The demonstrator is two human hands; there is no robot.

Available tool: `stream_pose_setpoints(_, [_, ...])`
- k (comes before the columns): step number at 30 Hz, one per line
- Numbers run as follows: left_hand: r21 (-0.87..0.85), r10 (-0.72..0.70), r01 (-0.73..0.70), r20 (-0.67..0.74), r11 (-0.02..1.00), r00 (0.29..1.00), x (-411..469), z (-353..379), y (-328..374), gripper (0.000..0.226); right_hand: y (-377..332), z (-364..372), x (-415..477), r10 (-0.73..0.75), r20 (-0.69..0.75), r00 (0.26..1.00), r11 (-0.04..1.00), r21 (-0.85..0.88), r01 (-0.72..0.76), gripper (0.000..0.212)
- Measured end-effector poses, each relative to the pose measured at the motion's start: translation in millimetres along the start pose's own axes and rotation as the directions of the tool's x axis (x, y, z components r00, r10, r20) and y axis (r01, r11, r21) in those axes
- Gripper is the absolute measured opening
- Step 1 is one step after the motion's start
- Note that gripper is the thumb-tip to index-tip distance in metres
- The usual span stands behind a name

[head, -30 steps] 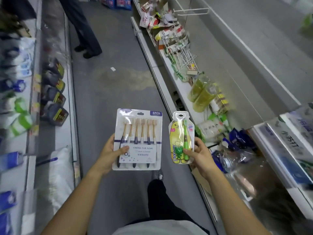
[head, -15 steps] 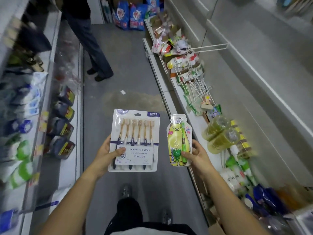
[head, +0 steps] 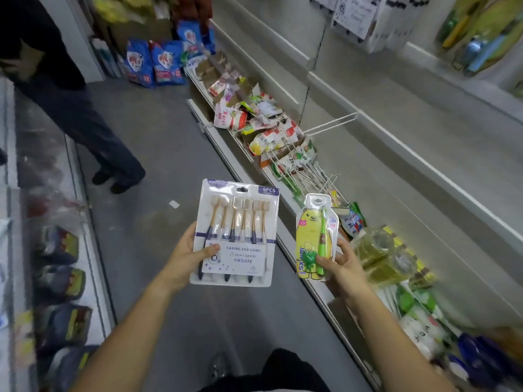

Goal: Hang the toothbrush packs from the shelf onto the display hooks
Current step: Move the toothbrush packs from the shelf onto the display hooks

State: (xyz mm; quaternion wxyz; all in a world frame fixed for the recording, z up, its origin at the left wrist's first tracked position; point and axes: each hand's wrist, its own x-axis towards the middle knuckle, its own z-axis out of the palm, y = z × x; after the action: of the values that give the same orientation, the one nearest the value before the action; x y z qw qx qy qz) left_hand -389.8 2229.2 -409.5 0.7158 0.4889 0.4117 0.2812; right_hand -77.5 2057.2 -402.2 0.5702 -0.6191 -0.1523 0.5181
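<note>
Grey shop floor runs down the aisle ahead of me. Along my right, the long white low shelf is heaped with loose red, white and green packets. A person in dark trousers stands up the aisle on the left.

In front of me the big white card blister pack of six gold-and-navy toothbrushes is upright over the floor (corner reads 6PCS). My left hand grips its lower left edge, thumb across the front.

Just right of it, not touching, is the small clear pack with a yellow bear card and one green toothbrush. It's upright too, pinched at its lower right by my right hand. Both packs are well short of the thin white wire display hook jutting from the back panel.
</note>
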Motion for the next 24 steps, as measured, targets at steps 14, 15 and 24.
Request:
stream_pose_setpoints(14, [0.109, -0.065, 0.045, 0.188, 0.993, 0.98, 210.8, 17.7, 105.4, 0.09, -82.1, 8.3, 116.0, -0.082, -0.234, 0.969, 0.98, 0.158, 0.121, 0.117])
stream_pose_setpoints(15, [0.094, -0.072, 0.054, 0.195, 0.994, 0.978, 222.0, 17.5, 111.9, 0.096, -87.7, 9.9, 120.0, -0.084, -0.245, 0.966, 0.979, 0.16, 0.125, 0.111])
stream_pose_setpoints(24, [0.054, -0.01, -0.014, 0.429, 0.998, 0.903, 339.8, 36.0, 182.6, 0.113, -132.4, 27.2, 139.7, -0.157, -0.488, 0.859, 0.955, 0.147, 0.259, 0.118])
